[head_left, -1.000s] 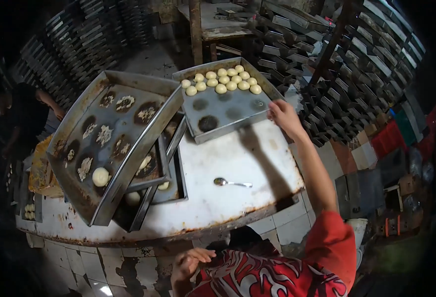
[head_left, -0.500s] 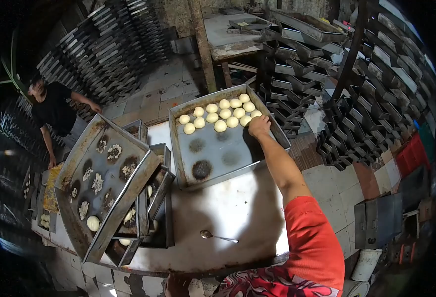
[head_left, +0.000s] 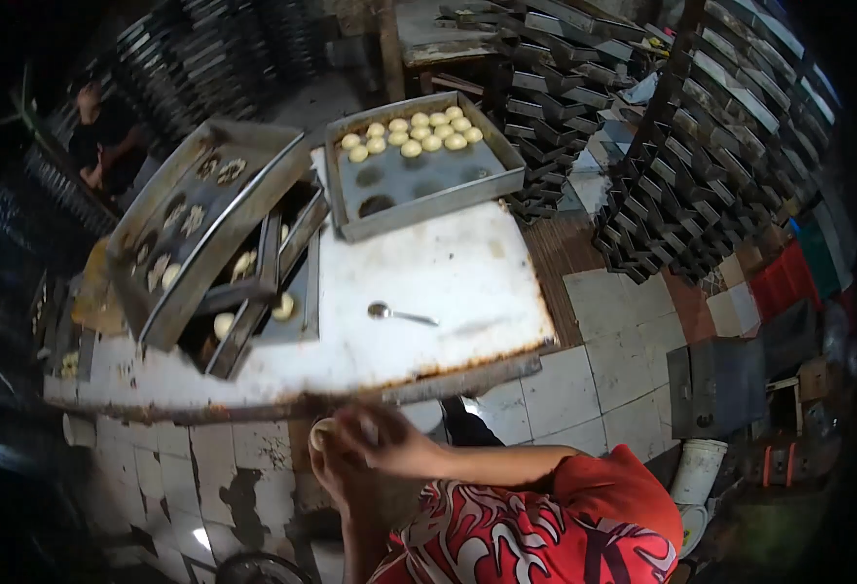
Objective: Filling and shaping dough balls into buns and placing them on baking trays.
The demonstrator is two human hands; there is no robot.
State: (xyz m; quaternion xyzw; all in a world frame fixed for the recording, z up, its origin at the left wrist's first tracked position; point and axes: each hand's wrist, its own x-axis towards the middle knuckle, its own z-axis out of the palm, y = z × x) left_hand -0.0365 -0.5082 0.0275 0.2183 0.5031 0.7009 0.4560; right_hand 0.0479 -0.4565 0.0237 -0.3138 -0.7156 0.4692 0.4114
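Dough ball, pale and only partly visible, sits in the left hand, just off the near edge of the white table, on the person's side. The left fingers seem to curl round it; the right hand is close beside, blurred, and I cannot tell whether it holds anything or touches the ball. With no tabletop beneath, a loose hold or a knock from the right hand could drop the ball onto the tiled floor before the table; squeezing too hard could dent it.

On the middle of the table a spoon lies bare, where a sweeping sleeve might push it aside. At the table's far side stands a metal tray with rows of dough balls; crowding there could make neighbours stick together. On the table's left part, a tilted tray leans over other trays; a bump to the table could make it slide and squash the dough beneath.
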